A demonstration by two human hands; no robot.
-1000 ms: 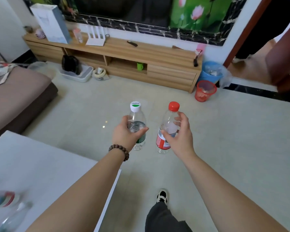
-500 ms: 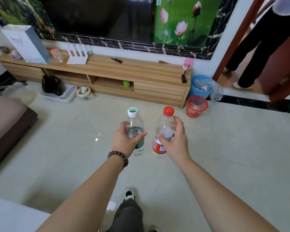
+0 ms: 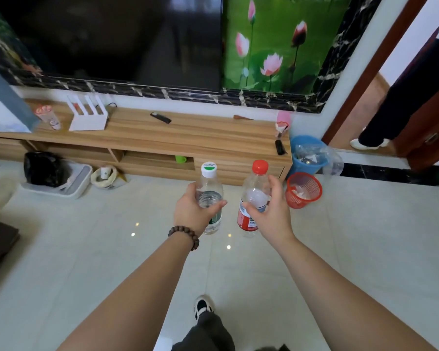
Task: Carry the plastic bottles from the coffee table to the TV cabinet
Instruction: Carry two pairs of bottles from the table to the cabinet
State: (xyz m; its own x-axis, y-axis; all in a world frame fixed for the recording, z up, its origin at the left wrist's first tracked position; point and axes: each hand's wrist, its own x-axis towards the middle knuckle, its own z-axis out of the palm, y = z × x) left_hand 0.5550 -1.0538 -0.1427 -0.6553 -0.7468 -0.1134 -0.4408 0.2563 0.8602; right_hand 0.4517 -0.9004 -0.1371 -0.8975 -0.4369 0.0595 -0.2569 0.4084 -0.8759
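Note:
My left hand [image 3: 192, 212] grips a clear plastic bottle with a white-and-green cap [image 3: 211, 188], held upright above the tiled floor. My right hand [image 3: 270, 211] grips a second clear bottle with a red cap and red label [image 3: 254, 196], also upright. The two bottles are side by side, a little apart. The long wooden TV cabinet [image 3: 188, 138] stretches across the view just beyond them, below a dark TV screen. The coffee table is out of view.
On the cabinet top stand a white router [image 3: 86, 120], a cup [image 3: 47, 117], a white box [image 3: 3, 107] and a remote [image 3: 160, 117]. A red basket [image 3: 303, 190] and blue bin [image 3: 308, 155] sit right of it. A person stands in the doorway [image 3: 401, 97].
I have walked forward from the coffee table with both bottles. The cabinet has come much closer and the white table has dropped out of view.

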